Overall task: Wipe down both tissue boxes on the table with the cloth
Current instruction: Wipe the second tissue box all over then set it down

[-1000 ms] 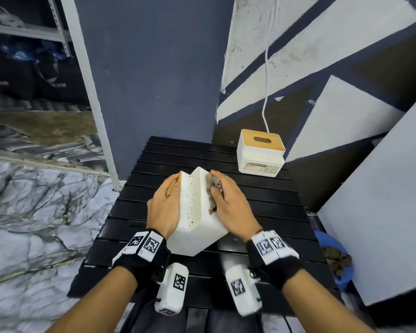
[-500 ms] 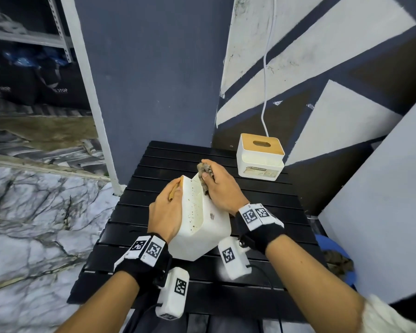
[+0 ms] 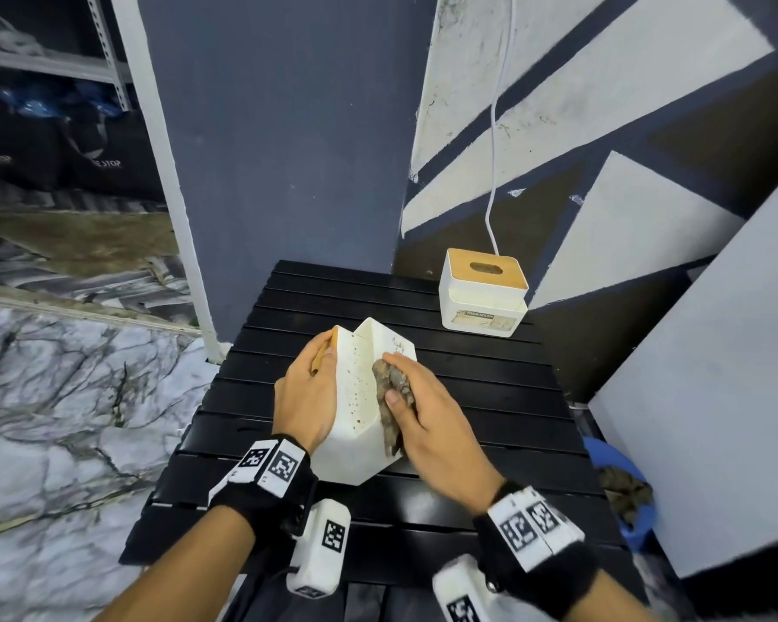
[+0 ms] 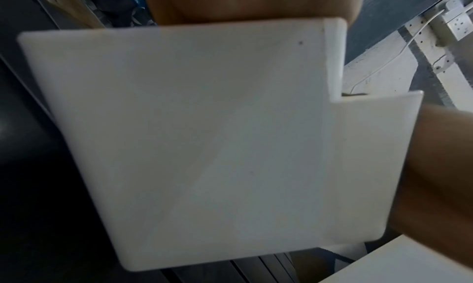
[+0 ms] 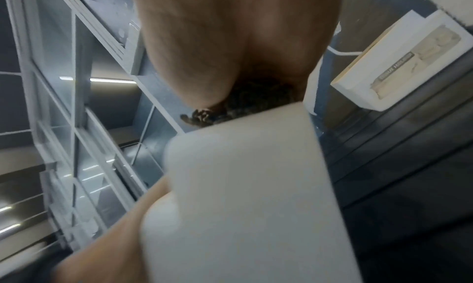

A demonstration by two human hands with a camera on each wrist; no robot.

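The near tissue box (image 3: 355,406) lies tipped on its side at the middle of the black slatted table (image 3: 490,397), its speckled white face turned up. My left hand (image 3: 306,392) grips its wooden-lidded end to brace it. My right hand (image 3: 427,424) presses the brown cloth (image 3: 389,397) against the right-hand face, thumb curled over the wad. To wipe well, I judge that each stroke should run the full length of the face, with overlapping passes and steady pressure, while the left hand counters the push. The second tissue box (image 3: 483,291) stands upright at the far right corner, well apart, not yet in hand.
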